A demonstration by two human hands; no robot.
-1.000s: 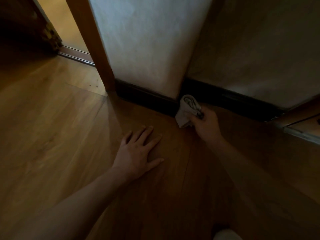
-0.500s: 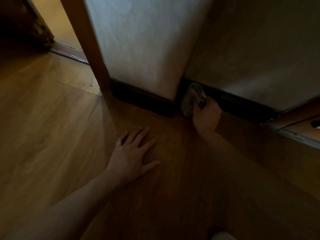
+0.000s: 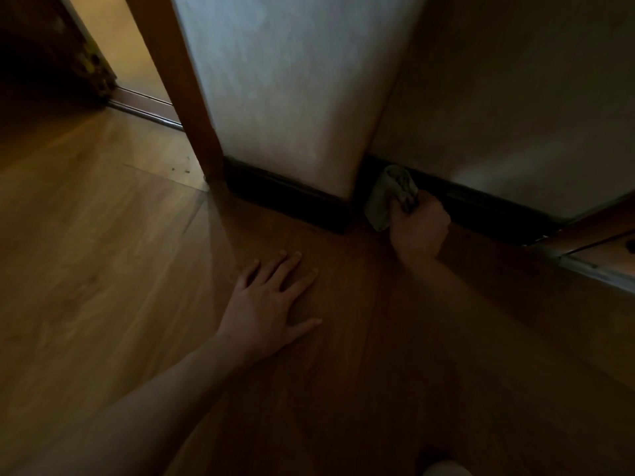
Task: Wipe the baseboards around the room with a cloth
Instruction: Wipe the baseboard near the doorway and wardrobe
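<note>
A dark baseboard runs along the foot of a pale wall, turns at an outer corner and continues to the right. My right hand grips a bunched pale cloth and holds it against the baseboard just right of that corner. My left hand lies flat on the wooden floor with its fingers spread, a little in front of the corner. The scene is dim.
A wooden door frame post stands left of the wall, with a doorway and metal floor track behind it. At the right edge a wooden frame and sill meet the baseboard's end. Wooden floor stretches to the left.
My right hand has carried the cloth from the floor in front of the corner up and onto the baseboard to the corner's right. My left hand stays flat on the floor.
</note>
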